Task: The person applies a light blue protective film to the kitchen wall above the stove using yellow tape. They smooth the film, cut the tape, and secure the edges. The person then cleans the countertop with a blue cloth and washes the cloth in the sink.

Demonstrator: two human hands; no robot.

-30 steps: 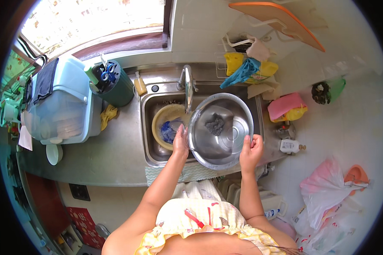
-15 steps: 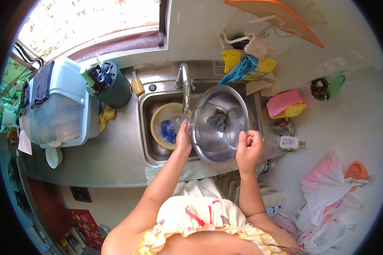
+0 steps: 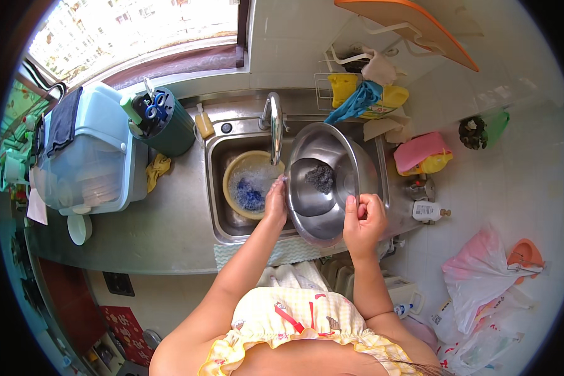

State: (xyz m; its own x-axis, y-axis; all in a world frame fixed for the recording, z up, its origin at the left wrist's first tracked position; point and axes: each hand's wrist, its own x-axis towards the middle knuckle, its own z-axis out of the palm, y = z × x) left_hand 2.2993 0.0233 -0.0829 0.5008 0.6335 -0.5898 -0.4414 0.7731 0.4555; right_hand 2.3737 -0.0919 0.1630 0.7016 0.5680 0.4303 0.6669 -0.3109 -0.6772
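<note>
A shiny metal bowl (image 3: pixel 313 216) hangs tilted over the right side of the sink, its mouth facing up and left. My right hand (image 3: pixel 365 220) is closed round its right rim, thumb on top. At the left rim my left hand (image 3: pixel 276 199) supports the bowl, its fingers partly hidden. Inside the bowl lies a dark grey wire scourer (image 3: pixel 320 178). To the left of my left hand, a yellowish basin (image 3: pixel 227 188) stands in the sink with bubbly water and a blue mesh-like scrubber (image 3: pixel 250 197). The curved faucet (image 3: pixel 274 125) reaches over the basin's right edge.
Left on the counter stand a light blue lidded dish box (image 3: pixel 100 150), a green utensil holder (image 3: pixel 177 135), a yellow cloth (image 3: pixel 156 170) and a white cup (image 3: pixel 79 230). A wire rack (image 3: pixel 323 94) with cloths is behind the bowl. A white bottle (image 3: pixel 427 211) stands right.
The bowl has shifted slightly right and tilted further, with its right rim raised. My right hand moved along with it. The water in the basin looks more churned and bubbly.
</note>
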